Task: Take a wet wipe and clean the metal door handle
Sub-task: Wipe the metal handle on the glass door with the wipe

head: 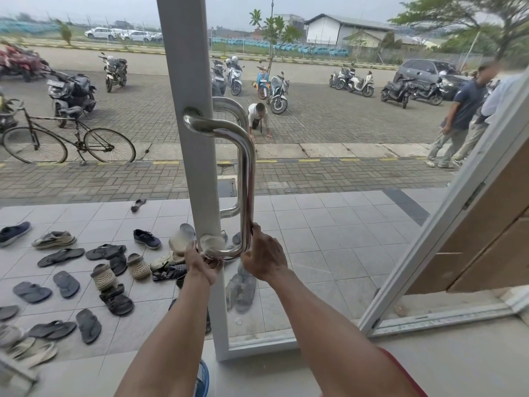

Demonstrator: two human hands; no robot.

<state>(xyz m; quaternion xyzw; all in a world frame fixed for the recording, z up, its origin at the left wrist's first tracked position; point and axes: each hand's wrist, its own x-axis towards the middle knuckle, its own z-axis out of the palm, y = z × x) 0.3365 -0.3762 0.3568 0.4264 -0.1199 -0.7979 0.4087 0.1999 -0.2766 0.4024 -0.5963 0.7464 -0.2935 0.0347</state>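
Hands (234, 260) grip shiny handle (247, 179).

Both forearms bare; left hand (203, 266) and right hand (264, 260) ungloved; perhaps a red garment edge lower right.

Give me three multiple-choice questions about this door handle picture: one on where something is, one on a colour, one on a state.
1. Where on the metal door handle are both hands?
A. top bend
B. bottom bend
C. middle of the bar

2. What colour is the door frame?
A. white
B. black
C. brown

3. What is the left hand doing?
A. hanging free
B. pointing outside
C. pressing a wet wipe on the handle

Key: B, the left hand and right hand meet at the lower curve; A, the post is painted white; C, pale cloth sits under its fingers.
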